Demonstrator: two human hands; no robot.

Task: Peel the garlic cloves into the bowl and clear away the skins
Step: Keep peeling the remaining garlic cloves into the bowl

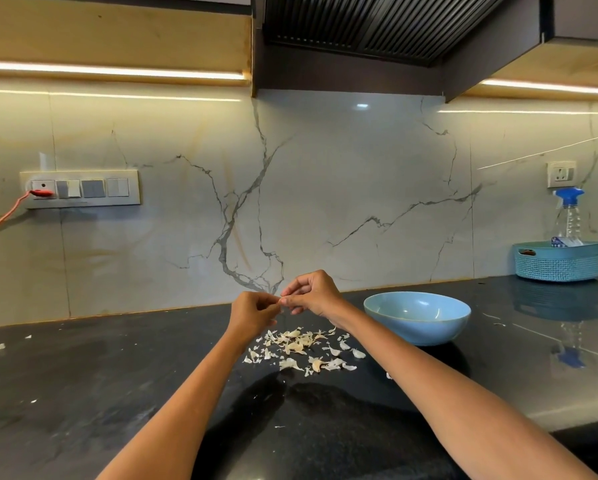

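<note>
blue bowl (417, 317): set on dark worktop (83, 375), contents hidden by its rim | skins (302, 348): scattered just left of bowl | left hand (252, 311), right hand (313, 294): fingertips pinched together on something tiny, left of bowl | basket (558, 260): spray bottle (569, 216) held inside, well right of bowl

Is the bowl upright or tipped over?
Upright. The bowl sits on its base on the counter, opening upward; its contents cannot be seen from here.

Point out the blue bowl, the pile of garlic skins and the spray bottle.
blue bowl (425, 336): head view, outer front wall.
pile of garlic skins (295, 346): head view, middle of heap.
spray bottle (569, 197): head view, blue trigger head.
</note>
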